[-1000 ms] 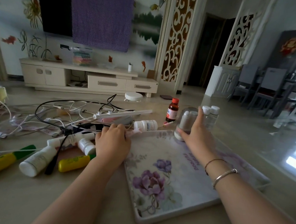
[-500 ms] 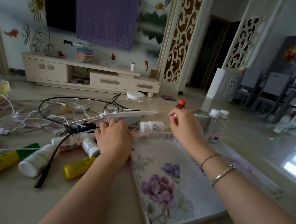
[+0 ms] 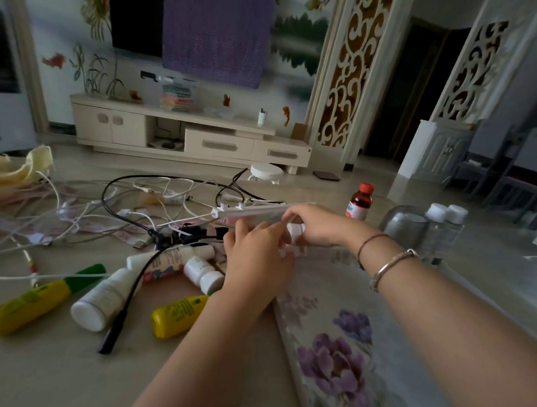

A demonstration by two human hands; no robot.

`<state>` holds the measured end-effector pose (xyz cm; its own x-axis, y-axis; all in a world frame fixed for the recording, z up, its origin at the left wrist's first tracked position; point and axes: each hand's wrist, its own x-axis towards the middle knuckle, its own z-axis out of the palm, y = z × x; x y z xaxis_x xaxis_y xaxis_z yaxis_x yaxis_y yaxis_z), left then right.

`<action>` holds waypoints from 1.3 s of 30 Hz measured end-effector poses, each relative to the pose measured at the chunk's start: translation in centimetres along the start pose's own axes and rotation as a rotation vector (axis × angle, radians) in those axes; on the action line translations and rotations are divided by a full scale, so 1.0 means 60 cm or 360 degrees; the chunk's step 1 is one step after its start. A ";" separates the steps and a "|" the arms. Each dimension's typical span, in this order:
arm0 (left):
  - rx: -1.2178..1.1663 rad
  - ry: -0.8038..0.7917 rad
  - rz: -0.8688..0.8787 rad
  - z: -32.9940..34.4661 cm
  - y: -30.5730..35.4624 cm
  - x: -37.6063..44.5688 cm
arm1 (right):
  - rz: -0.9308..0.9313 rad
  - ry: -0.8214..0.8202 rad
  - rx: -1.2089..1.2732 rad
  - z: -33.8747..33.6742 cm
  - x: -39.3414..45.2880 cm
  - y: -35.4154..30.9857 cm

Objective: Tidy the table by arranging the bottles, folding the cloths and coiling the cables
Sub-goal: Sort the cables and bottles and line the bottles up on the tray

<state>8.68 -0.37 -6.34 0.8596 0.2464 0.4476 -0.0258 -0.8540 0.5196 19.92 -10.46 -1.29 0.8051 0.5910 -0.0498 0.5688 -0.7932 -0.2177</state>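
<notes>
The right hand point(image 3: 317, 225) reached left across the floral tray point(image 3: 362, 350), fingers curled around a small white bottle point(image 3: 295, 231) lying at the tray's far left corner. The left hand point(image 3: 257, 262) rested beside it, fingers bent; whether it held anything could not be told. Tangled cables point(image 3: 128, 207) lay far left.

right hand point(image 3: 316, 225) curled round a small white pill bottle point(image 3: 295, 230) above the floral tray point(image 3: 362, 350), left hand point(image 3: 257, 259) right beside it, 2 yellow tubes point(image 3: 25, 308), tangled white and black cables point(image 3: 128, 207), 2 clear white-capped bottles point(image 3: 444, 230) upright at the back
</notes>
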 end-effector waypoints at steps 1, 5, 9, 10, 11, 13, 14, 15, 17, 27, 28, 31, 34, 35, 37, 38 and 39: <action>0.0023 -0.0013 0.0027 0.002 0.000 -0.001 | 0.0018 0.0092 -0.0052 0.001 -0.003 0.002; 0.0034 0.0024 0.0069 0.002 -0.003 -0.002 | 0.0035 0.0629 -0.0134 -0.011 -0.033 0.021; 0.0004 0.0087 0.0062 -0.003 0.003 -0.003 | 0.0043 0.0875 0.0131 -0.043 -0.079 0.049; -0.0001 0.0109 0.0055 -0.004 0.002 -0.002 | 0.0040 0.0846 0.0199 -0.049 -0.090 0.054; -0.0008 0.0128 0.0051 -0.003 0.006 -0.005 | 0.0049 0.0779 0.0222 -0.051 -0.104 0.059; -0.0009 0.0184 0.0031 -0.006 0.004 -0.004 | 0.0049 0.0625 0.0165 -0.049 -0.119 0.063; 0.0004 0.0210 0.0007 -0.006 0.003 -0.005 | 0.0046 0.0580 0.0106 -0.046 -0.127 0.065; 0.0027 0.0240 -0.0037 -0.007 0.000 -0.005 | 0.0036 0.0560 0.0032 -0.042 -0.132 0.066; 0.0097 0.0283 -0.0172 -0.010 -0.005 -0.005 | 0.0011 0.0561 -0.0127 -0.036 -0.139 0.070; 0.0441 -0.0035 -0.0338 -0.008 -0.007 -0.002 | 0.0168 0.0584 -0.0807 -0.042 -0.146 0.084; 0.0460 -0.0050 -0.0336 -0.007 -0.007 -0.003 | 0.0180 0.0572 -0.0830 -0.041 -0.146 0.084; 0.0484 -0.0073 -0.0332 -0.008 -0.003 -0.004 | 0.0218 0.0582 -0.0852 -0.038 -0.142 0.082; 0.0417 -0.0054 -0.0320 -0.006 -0.005 -0.003 | 0.0255 0.0637 -0.0824 -0.043 -0.124 0.075; 0.0374 -0.0030 -0.0313 -0.006 -0.007 -0.004 | 0.0273 0.0653 -0.0792 -0.047 -0.115 0.072; 0.0308 0.0020 -0.0296 -0.004 -0.009 -0.003 | 0.0319 0.0692 -0.0738 -0.059 -0.089 0.068; 0.0303 0.0025 -0.0295 -0.002 -0.010 -0.001 | 0.0341 0.0702 -0.0726 -0.065 -0.074 0.067; 0.0318 0.0013 -0.0292 -0.001 -0.010 -0.001 | 0.0366 0.0702 -0.0723 -0.070 -0.062 0.067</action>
<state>8.62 0.17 -6.64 0.8363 0.4084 0.3657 0.2320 -0.8681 0.4389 19.93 -16.47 2.14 0.8527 0.3607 0.3780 0.3112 -0.9317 0.1871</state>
